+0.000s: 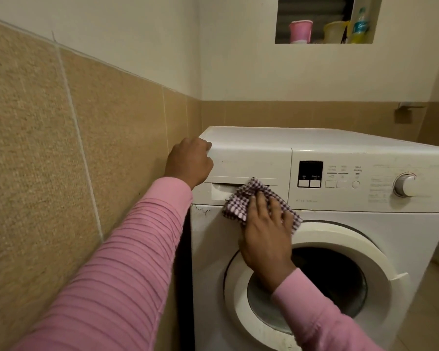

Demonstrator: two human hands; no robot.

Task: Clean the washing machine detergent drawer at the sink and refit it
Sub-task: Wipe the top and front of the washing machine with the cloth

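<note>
The white washing machine (340, 219) stands in a corner, its detergent drawer (249, 160) seated flush at the top left of the front panel. My left hand (189, 162) curls around the machine's top left corner. My right hand (266, 231) presses a purple-and-white checked cloth (251, 196) flat against the drawer's handle recess and the panel edge below it. The cloth covers the right part of the recess.
A tiled wall runs close along the machine's left side. The round door (322, 274) is below my right hand, the control dial (406, 184) at the right. A wall niche (325, 21) above holds a pink cup, a yellow container and a bottle.
</note>
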